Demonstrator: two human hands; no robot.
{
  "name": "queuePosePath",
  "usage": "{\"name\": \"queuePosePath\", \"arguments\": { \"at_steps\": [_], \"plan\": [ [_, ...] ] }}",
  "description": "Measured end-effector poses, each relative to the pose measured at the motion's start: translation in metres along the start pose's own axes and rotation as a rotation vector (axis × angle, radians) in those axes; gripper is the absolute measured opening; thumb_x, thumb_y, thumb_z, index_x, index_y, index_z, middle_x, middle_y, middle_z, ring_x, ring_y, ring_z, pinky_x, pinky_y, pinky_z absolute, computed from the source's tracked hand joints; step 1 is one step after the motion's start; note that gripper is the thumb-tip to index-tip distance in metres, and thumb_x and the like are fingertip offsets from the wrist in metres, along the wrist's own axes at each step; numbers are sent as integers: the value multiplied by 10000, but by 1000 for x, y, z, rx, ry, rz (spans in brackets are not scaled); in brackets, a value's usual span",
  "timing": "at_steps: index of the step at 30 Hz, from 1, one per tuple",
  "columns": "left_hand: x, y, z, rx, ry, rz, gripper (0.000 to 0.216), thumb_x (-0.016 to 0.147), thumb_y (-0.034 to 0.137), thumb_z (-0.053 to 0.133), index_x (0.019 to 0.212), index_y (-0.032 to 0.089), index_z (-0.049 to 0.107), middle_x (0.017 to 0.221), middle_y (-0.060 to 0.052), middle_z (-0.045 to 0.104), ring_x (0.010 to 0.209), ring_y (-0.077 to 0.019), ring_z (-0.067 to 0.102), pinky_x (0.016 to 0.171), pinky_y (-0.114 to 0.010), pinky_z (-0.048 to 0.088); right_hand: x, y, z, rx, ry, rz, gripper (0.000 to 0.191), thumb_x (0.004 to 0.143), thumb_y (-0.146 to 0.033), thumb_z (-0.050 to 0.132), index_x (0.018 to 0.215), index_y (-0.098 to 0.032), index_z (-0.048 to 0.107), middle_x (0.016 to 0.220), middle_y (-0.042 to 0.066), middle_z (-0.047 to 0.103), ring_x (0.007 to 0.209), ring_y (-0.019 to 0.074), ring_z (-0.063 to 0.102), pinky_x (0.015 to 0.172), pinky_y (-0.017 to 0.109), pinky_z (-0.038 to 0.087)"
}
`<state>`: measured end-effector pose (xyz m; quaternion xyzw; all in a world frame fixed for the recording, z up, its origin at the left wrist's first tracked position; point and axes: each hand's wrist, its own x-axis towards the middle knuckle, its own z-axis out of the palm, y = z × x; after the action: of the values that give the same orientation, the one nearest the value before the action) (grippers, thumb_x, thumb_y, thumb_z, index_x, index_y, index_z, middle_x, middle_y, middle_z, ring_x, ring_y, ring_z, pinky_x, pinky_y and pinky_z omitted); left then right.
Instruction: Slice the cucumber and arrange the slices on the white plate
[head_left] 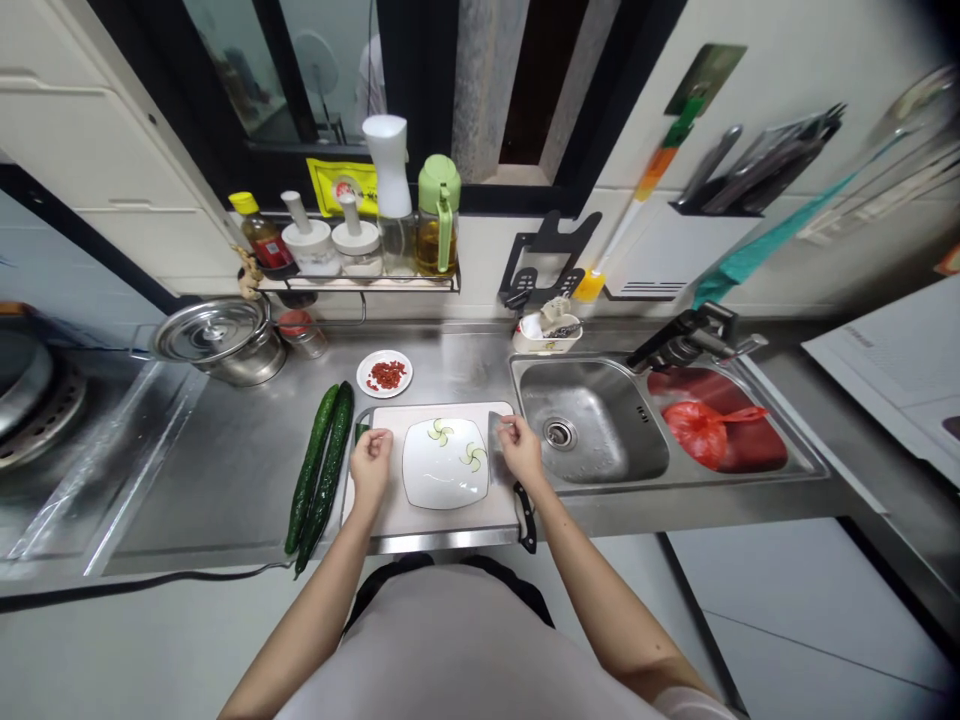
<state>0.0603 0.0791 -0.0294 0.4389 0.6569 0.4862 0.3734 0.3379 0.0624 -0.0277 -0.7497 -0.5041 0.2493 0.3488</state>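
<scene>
A white squarish plate (445, 470) with green leaf-like swirls lies on a pale cutting board (390, 515). My left hand (371, 466) is at the plate's left, apart from it, with curled fingers and nothing visible in them. Close to those fingertips is a dark green patch at the board's corner. To the plate's right, my right hand (523, 450) has loosely bent fingers, slightly apart, over the blade of a knife (526, 517); whether they touch it I cannot tell. The knife's black handle points toward me. Two long cucumbers (321, 475) lie left of the board.
A small white dish (385, 374) with chopped red bits sits behind the board. At the right is a double sink (592, 420) with a red plastic bag (697, 432) in the far basin. A lidded pot (225, 340) stands at the left. Bottles line a wall rack (360, 285).
</scene>
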Motion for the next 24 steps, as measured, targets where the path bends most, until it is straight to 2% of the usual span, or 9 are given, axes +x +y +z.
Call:
{"name": "queuePosePath", "arguments": {
  "at_steps": [5,11,18,21,24],
  "plan": [
    [-7,-20,-31,73,41,-45,309,755,451,598,855,163,646,685,-7,598,628,-129,551,630,-235,458,-6,-4,-3,93,30,-11,333,812,-430,482,991,-181,610,681,-9,548,615,146,486,630,253,395],
    [-5,-33,-44,399,9,-97,250,792,380,558,934,203,662,676,9,608,643,-144,575,664,-245,450,-11,-11,-8,150,53,-8,337,788,-448,497,942,-169,609,650,-13,521,596,140,470,608,255,399],
    [2,-26,-40,614,-60,-89,235,812,285,548,1007,204,652,840,-32,675,795,-180,630,745,-265,451,-11,-5,-3,163,65,-23,373,780,-486,492,949,-173,606,620,-26,496,572,139,463,587,261,394],
    [0,-19,-29,647,-132,14,242,843,266,520,1041,206,647,944,-51,673,863,-183,623,803,-279,450,-16,-5,-2,59,34,-48,348,797,-462,486,956,-180,613,625,-15,531,585,149,485,596,262,381],
    [-5,-10,-9,679,-295,168,256,874,267,498,1083,218,638,1007,-55,650,941,-185,597,868,-286,439,-25,-8,0,-99,-77,-70,267,820,-410,483,890,-194,622,627,-5,558,605,155,509,595,253,352]
  ]
}}
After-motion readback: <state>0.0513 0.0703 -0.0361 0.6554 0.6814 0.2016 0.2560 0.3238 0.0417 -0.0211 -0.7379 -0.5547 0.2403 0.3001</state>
